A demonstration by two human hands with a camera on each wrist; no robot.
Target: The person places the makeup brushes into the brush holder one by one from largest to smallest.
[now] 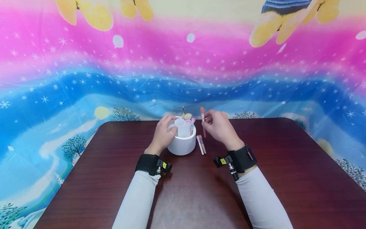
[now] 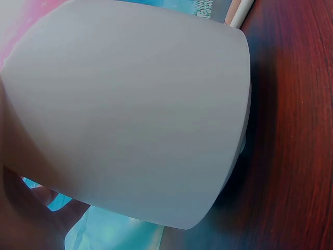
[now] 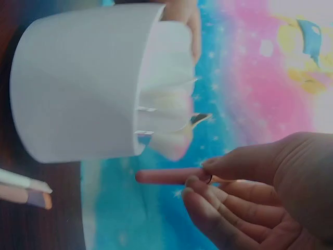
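A white round makeup brush holder (image 1: 181, 147) with an inner petal-shaped divider (image 1: 183, 130) stands upright on the table. Several makeup brushes (image 1: 187, 116) poke up from its compartments at the back and right. My left hand (image 1: 163, 133) grips the holder's left rim, its thumb over the divider. To the right of the holder, my right hand (image 1: 220, 128) pinches a makeup brush (image 1: 202, 110) with orange bristles pointing up. This brush's pink handle (image 3: 169, 176) hangs free beside the holder, apart from it. The white outer wall (image 2: 135, 109) fills most of the left wrist view.
Two makeup brushes, a white-handled one (image 1: 199, 145) and a pinkish one (image 1: 202, 144), lie side by side on the dark red-brown table (image 1: 114, 178), just right of the holder. A colourful printed cloth (image 1: 171, 63) hangs behind the table's far edge.
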